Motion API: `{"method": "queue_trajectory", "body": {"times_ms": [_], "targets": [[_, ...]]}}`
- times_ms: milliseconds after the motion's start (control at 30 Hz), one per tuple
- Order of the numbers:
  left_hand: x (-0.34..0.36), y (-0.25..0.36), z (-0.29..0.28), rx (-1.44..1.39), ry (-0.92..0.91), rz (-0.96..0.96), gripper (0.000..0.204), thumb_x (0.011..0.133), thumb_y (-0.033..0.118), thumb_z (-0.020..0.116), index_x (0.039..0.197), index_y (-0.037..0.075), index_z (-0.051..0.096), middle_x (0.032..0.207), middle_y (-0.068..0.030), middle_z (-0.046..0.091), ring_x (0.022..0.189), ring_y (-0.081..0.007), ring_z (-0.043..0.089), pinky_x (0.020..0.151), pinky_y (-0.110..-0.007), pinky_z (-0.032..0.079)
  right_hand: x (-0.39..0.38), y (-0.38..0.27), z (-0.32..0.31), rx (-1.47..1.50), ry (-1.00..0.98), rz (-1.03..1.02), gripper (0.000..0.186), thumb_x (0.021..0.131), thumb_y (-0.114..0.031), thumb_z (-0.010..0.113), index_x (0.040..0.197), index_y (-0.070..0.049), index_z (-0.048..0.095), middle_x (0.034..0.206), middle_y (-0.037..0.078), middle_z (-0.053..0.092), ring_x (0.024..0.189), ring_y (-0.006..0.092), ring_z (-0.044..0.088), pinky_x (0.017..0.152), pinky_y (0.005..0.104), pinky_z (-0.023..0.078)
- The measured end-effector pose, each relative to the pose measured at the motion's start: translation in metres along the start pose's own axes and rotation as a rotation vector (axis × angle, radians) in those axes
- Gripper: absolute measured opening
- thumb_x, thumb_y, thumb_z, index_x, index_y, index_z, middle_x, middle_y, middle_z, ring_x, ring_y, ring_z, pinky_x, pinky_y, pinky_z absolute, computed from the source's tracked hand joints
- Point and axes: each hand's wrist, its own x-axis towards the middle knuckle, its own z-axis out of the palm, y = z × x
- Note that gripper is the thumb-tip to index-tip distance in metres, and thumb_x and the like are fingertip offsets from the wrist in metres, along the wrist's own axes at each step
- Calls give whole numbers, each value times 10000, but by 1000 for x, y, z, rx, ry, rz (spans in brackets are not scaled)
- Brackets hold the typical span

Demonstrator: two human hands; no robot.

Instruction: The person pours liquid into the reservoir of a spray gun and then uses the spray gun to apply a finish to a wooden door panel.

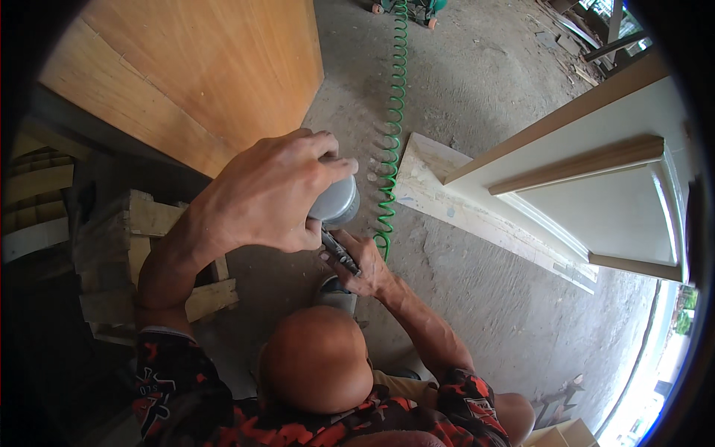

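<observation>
Grey cup (341, 203): x1, mid-frame, between hands; I'd guess rigid, light if bare, heavier if filled (contents hidden from me). Smooth wall, prob. slippery; best hold = round the side, kept level.
Metal tool (341, 252): x1, just below cup, looks joined but the join's mostly covered. Speckled, stiff, prob. the denser part; I'd take it by the body, w/ cup steadied.
L hand (272, 182): x1, from above; fingers curled over cup, thumb down by the tool. Clasping, not loose.
R hand (365, 264): x1, from below; fingers bent round the tool, grasping it.
Green hose (391, 141): x1, coiled, springy I'd say; runs from beside R hand to top ctr. Can't tell if it's hooked to the tool.
Wood panel (216, 67): x1, upper L, orange-brown.
White panel (618, 223): x1, R side, w/ 2 wood strips (581, 165) visible.
Board (447, 195): x1, pale, flat under white panel's lower edge.
Slatted wood frame (153, 216): x1, L side.
Green machine (423, 10): x1, top edge, cut off; 2 wheels (432, 24) showing.
</observation>
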Motion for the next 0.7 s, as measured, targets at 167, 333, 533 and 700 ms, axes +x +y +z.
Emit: {"method": "queue_trajectory", "body": {"times_ms": [167,333,533,700], "targets": [[-7,-14,-2,-129,297,139,722,620,87,886,1315,18,706,1236,-189,698,1103,-381,722,957,-438,612,-3,-1,-6,21,-64,34,351,941,-105,772,1247,7,642,850,238,696,801,466,714,720,513,549],[-15,-29,-21,-315,403,220,838,604,90,843,1424,8,691,1310,-190,731,1101,-269,749,890,-372,641,-8,2,-5,52,-105,-3,443,894,-42,766,1315,4,636,930,221,719,855,452,731,754,506,567],[-43,-48,-9,-640,567,192,921,642,165,806,1478,-143,572,1345,-222,712,1211,-281,718,1051,-404,588,-11,0,0,0,-93,-91,486,865,-7,761,1335,-6,637,937,237,722,861,456,736,757,509,574],[-40,-33,44,-1060,773,43,1131,777,417,891,1597,-161,368,1441,-270,645,1302,-343,690,1161,-453,530,-15,6,-7,-57,-44,-83,452,903,-70,762,1331,-9,632,928,247,716,857,465,737,763,502,587]]}}
